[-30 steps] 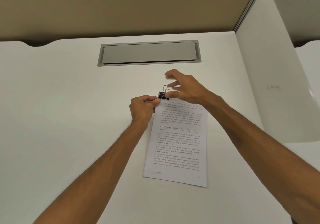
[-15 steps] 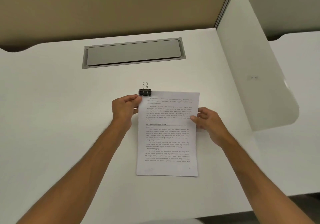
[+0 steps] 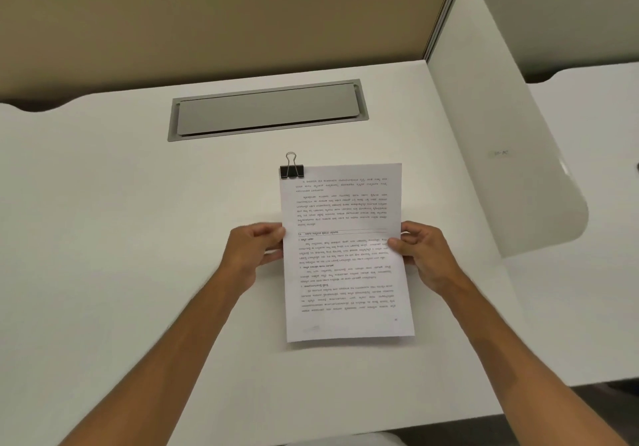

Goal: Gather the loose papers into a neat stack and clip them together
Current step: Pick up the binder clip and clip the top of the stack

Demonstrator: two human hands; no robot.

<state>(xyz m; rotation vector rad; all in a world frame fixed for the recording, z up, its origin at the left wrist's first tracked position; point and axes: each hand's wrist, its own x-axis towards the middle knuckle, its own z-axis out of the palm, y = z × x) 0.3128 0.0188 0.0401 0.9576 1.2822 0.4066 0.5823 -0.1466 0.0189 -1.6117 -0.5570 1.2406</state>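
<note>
A neat stack of printed white papers [image 3: 345, 273] sits mid-desk, held slightly above the white desk [image 3: 121, 238]. A black binder clip [image 3: 291, 170] with silver wire handles grips the stack's far left corner. My left hand [image 3: 254, 250] pinches the stack's left edge about halfway down. On the opposite edge, my right hand [image 3: 420, 252] holds the stack, thumb on top of the page.
A grey cable-tray lid [image 3: 268, 110] is set into the desk beyond the papers. A white rounded divider panel [image 3: 501, 134] stands at the right. A tan partition wall [image 3: 207, 24] runs along the back. The desk's near edge lies at the bottom right.
My right hand let go of the clip and moved to the stack's right edge. My left hand slid down from the clipped corner to the left edge. Both hands now hold the stack.
</note>
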